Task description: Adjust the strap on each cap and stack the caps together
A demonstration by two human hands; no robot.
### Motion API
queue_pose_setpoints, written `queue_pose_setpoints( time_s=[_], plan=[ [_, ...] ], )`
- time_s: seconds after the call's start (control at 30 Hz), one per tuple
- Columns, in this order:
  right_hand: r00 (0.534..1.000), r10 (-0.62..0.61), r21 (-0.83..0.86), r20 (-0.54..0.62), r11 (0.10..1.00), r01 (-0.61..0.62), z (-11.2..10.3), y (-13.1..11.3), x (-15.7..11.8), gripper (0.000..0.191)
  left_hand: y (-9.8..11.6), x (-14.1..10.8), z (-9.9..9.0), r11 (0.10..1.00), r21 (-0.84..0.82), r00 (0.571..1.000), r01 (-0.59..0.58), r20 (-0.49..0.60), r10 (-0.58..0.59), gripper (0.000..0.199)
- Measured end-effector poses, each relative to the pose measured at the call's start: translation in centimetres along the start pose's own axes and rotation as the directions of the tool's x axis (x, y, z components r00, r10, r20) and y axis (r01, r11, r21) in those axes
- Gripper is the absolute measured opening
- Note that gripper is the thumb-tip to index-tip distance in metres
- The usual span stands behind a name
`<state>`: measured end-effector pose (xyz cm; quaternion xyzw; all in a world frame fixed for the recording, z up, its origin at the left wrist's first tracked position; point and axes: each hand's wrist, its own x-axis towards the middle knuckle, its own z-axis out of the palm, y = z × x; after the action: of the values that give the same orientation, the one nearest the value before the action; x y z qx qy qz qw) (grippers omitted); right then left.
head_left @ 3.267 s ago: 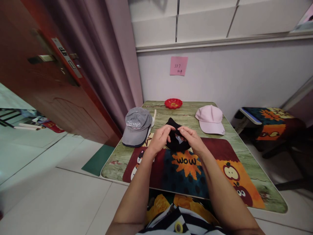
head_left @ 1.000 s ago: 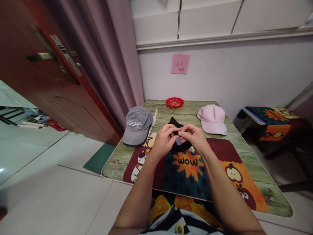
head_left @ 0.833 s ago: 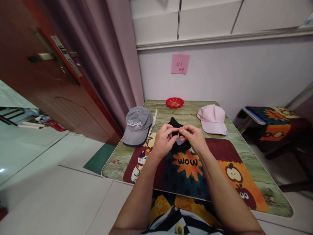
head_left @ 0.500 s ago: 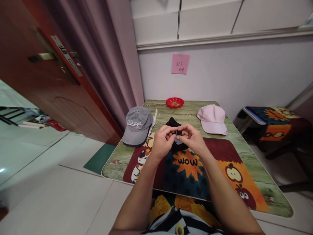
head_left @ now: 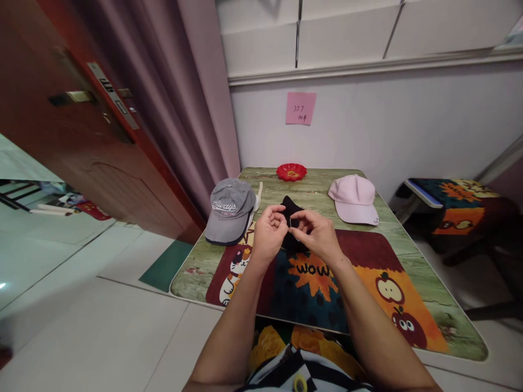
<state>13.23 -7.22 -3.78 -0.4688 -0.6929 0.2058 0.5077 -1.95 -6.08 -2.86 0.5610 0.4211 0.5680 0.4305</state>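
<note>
A black cap [head_left: 293,244] lies on the mat, largely hidden behind and beneath my hands. My right hand [head_left: 320,234] is closed, with thumb and fingertips pinching the cap's black strap beside a small, thin metal buckle [head_left: 291,222]. Against the other side of that buckle, my left hand [head_left: 267,234] has its fingers curled and thumb pressed in. Whatever sits between the left fingertips is too small to make out. Both hands nearly touch each other over the cap.
A grey cap [head_left: 230,209] sits on the table's left side, a pink cap [head_left: 354,198] on its right. At the back is a red scalloped dish [head_left: 291,172]. A printed mat [head_left: 314,296] covers the front. The wall stands behind the table [head_left: 192,272].
My left fingers have drawn back and curled from the strap's upper edge. The hands have come lower over the cap, hiding its grey opening. The other caps and dish stay put.
</note>
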Motion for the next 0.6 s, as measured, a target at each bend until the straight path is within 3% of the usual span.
queue_pose_setpoints(
  time_s=[0.2, 0.4, 0.5, 0.6],
  plan=[
    [0.998, -0.045, -0.212, -0.054, 0.977, 0.032, -0.4, 0.2, -0.2, 0.017, -0.6, 0.1, -0.7, 0.978, 0.203, 0.998, -0.059, -0.026, 0.065, 0.036],
    [0.999, -0.026, -0.178, -0.034, 0.984, 0.02, -0.5, 0.3, -0.1, 0.016, -0.4, 0.1, -1.4, 0.851, 0.512, 0.984, -0.119, -0.055, 0.171, 0.033],
    [0.999, -0.048, -0.113, 0.004, 0.992, 0.048, -0.4, 0.3, -0.1, 0.017, 0.5, 0.3, -1.5, 0.776, 0.575, 0.965, -0.259, 0.117, 0.236, 0.029],
    [0.998, -0.056, -0.049, 0.008, 0.997, 0.057, -0.4, 0.7, -0.2, 0.025, 1.2, 0.8, -1.7, 0.758, 0.549, 0.923, -0.353, 0.338, 0.184, 0.023]
  ],
)
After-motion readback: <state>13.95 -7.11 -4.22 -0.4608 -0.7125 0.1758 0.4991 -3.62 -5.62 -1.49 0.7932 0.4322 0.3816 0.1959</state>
